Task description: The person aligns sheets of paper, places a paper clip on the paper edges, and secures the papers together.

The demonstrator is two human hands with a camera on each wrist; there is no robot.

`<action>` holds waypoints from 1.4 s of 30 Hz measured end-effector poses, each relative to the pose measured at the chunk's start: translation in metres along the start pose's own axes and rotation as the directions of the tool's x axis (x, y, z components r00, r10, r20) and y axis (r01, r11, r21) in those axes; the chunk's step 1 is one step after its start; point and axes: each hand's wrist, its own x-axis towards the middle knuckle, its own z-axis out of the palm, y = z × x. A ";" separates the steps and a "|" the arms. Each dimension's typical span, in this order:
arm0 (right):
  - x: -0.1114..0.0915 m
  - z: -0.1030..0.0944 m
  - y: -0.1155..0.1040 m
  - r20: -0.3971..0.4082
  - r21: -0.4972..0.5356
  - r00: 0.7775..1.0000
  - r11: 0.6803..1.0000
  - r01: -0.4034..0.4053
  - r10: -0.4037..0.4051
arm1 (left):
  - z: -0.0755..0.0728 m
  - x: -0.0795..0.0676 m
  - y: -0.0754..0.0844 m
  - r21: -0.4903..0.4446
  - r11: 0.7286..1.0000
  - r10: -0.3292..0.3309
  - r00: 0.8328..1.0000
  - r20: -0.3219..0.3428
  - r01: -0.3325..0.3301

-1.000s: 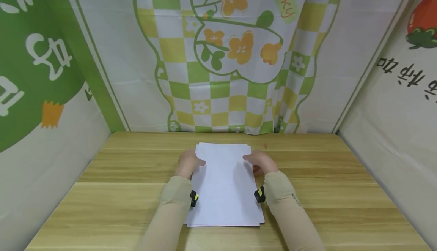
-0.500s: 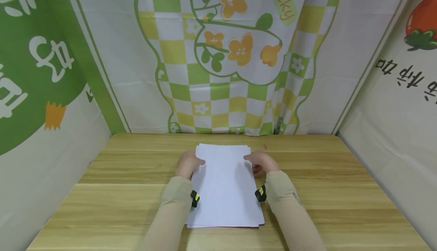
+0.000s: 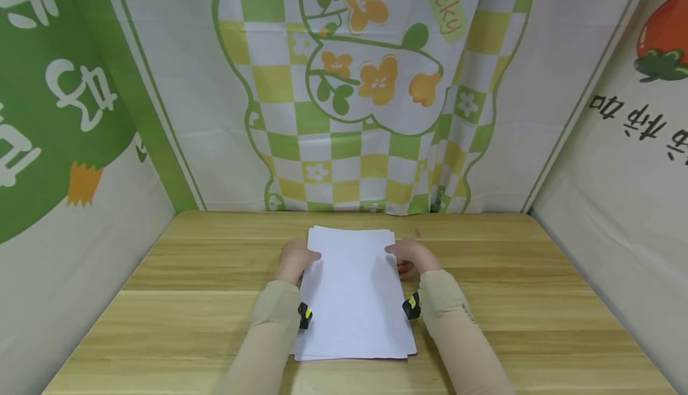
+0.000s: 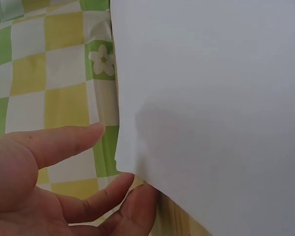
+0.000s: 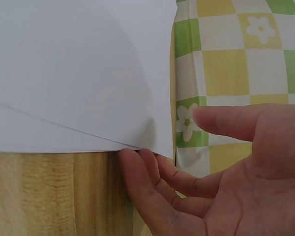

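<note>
A stack of white paper sheets (image 3: 352,299) lies on the wooden table, its sheets slightly out of line at the corners. My left hand (image 3: 297,259) is at the stack's left edge towards the far end. In the left wrist view its thumb (image 4: 73,142) is stretched out apart from the paper, and the fingertips (image 4: 137,201) are right at the edge. Across the stack, my right hand (image 3: 415,254) is at the opposite edge. Its loosely bent fingers (image 5: 137,172) touch the sheet edges in the right wrist view, with the thumb (image 5: 226,120) held away.
The wooden table (image 3: 188,317) meets a checked, flowered cloth (image 3: 346,144) along its far edge. Printed cloth walls stand on the left and right. A small red mark (image 3: 417,233) shows on the tabletop beyond the right hand. Black wrist devices (image 3: 412,305) sit over the sheets.
The head view has tilted up very slightly. Both hands and the paper stack keep nearly the same places.
</note>
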 end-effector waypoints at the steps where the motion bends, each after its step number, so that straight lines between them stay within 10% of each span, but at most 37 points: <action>1: 0.000 0.000 0.000 -0.003 0.003 1.000 1.000 -0.002 0.002 | 0.000 0.000 0.000 -0.002 1.000 -0.001 1.000 -0.004 0.001; 42: -0.005 0.000 -0.008 0.002 0.005 1.000 1.000 -0.016 0.016 | 0.000 0.005 0.004 -0.020 1.000 -0.021 0.999 -0.026 0.021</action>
